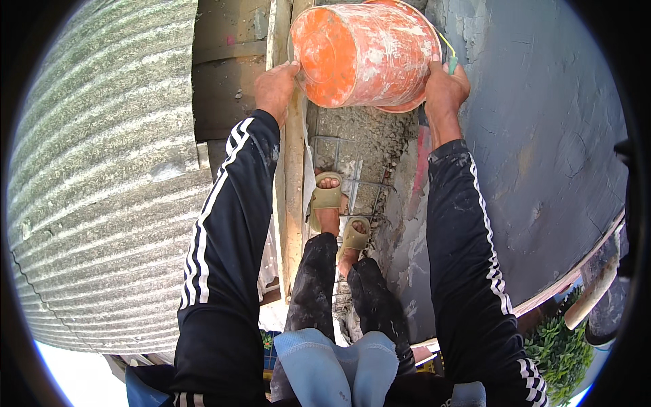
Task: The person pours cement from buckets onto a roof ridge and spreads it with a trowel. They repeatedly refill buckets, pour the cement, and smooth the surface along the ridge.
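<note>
A weathered corrugated roof (102,190) fills the left of an outdoor work site, giving way to dark brown boards (227,88), then a long upright plank (293,183), a narrow strip of rough concrete (346,123) and, at right, a broad gray wall (542,156) with cracked, patchy plaster. Above the strip, a person in a dark, white-striped top holds an orange bucket (386,57) tipped on its side, its base turned left and its splashed wall streaked with pale residue. The left hand (274,91) grips the base's edge beside the plank, some of its fingers hidden from view. Underfoot, olive sandals (326,198) stand among the thin bars of a metal mesh (356,178) that crosses the narrow footing, while the bucket blocks the view of the strip's far end. The right hand (445,91) closes its fingers on the bucket's rim, close to the wall and next to a green handle grip (453,64). A leafy shrub (566,353) shows at lower right.
</note>
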`<state>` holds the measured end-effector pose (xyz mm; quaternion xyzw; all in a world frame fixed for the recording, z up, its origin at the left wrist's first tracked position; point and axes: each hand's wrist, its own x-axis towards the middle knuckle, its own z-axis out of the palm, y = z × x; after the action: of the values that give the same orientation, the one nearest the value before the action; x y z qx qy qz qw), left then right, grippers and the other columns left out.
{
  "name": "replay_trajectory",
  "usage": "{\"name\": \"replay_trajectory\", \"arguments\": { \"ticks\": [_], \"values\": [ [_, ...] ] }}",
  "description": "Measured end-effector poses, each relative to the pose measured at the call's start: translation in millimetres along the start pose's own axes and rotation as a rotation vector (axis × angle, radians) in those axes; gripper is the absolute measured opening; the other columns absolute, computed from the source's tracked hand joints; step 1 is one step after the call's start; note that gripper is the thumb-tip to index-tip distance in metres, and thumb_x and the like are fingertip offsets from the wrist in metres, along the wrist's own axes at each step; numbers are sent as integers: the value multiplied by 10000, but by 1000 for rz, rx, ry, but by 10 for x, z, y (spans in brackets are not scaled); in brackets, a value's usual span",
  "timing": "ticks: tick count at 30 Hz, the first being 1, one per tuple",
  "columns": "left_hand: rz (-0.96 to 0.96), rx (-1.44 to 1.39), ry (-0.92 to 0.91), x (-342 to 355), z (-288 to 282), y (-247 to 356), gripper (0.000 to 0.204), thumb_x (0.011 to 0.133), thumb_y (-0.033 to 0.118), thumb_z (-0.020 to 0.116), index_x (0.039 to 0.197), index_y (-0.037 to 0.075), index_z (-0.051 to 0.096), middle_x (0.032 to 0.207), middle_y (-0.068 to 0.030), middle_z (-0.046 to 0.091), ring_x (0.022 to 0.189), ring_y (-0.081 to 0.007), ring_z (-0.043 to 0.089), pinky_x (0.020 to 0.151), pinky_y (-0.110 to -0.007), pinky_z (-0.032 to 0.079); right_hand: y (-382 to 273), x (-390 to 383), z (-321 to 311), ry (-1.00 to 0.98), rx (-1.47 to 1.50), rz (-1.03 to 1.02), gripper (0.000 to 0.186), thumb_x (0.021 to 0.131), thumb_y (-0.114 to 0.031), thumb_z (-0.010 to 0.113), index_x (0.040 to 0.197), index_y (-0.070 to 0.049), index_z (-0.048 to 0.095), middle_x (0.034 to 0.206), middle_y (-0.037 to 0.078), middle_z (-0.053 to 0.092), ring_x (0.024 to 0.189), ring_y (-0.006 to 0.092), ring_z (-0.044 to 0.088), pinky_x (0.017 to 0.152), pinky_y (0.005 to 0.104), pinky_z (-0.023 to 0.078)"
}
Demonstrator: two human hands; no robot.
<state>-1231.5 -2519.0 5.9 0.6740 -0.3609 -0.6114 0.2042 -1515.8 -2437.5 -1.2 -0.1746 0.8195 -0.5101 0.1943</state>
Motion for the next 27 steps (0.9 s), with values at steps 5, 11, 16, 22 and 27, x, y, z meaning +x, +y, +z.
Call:
{"name": "replay_trajectory", "arguments": {
  "ticks": [5, 11, 16, 22, 27],
  "values": [
    [-279, -155, -166, -461, -293, -393, 602, 1057, 454, 487, 1499, 46, 519, 1483, -150, 586, 1427, -292, 467, 1205, -448, 306, -838, -950, -644, -93, 28, 49, 286, 913, -127, 783, 767, -33, 555, 687, -69, 482, 666, 64, 421, 587, 265, 395],
    [-331, -454, -100, -1797, -789, -473, 824, 1059, 621, 330, 1603, 2, 341, 1632, -157, 397, 1529, -313, 305, 1230, -456, 252, -1840, -2235, -1325, -315, -262, -352, 239, 760, 5, 787, 754, -53, 556, 678, 97, 531, 584, 261, 547, 578, 402, 469],
    [-81, -465, -413, -2989, -937, -65, 961, 1033, 710, 329, 1636, -25, 189, 1664, -166, 324, 1513, -291, 329, 1208, -429, 284, -2092, -2593, -1466, -556, -236, -509, 222, 707, -18, 767, 799, -47, 568, 713, 112, 524, 646, 320, 583, 585, 442, 460],
    [12, -544, -282, -3605, -911, 512, 1048, 973, 711, 519, 1650, 4, 145, 1666, -179, 293, 1493, -281, 345, 1131, -411, 378, -2365, -2962, -1682, -867, -233, -495, 197, 801, -107, 668, 962, -30, 585, 859, 134, 524, 792, 317, 567, 719, 444, 466],
    [-120, -176, -132, -3750, -1007, 705, 730, 1017, 149, 544, 1637, 6, 185, 1471, -201, 531, 1352, -261, 534, 1091, -398, 454, -2497, -3261, -1645, -1000, -157, -616, 246, 857, -90, 602, 1078, 17, 602, 934, 122, 551, 878, 295, 583, 796, 428, 469]
  ]
}}
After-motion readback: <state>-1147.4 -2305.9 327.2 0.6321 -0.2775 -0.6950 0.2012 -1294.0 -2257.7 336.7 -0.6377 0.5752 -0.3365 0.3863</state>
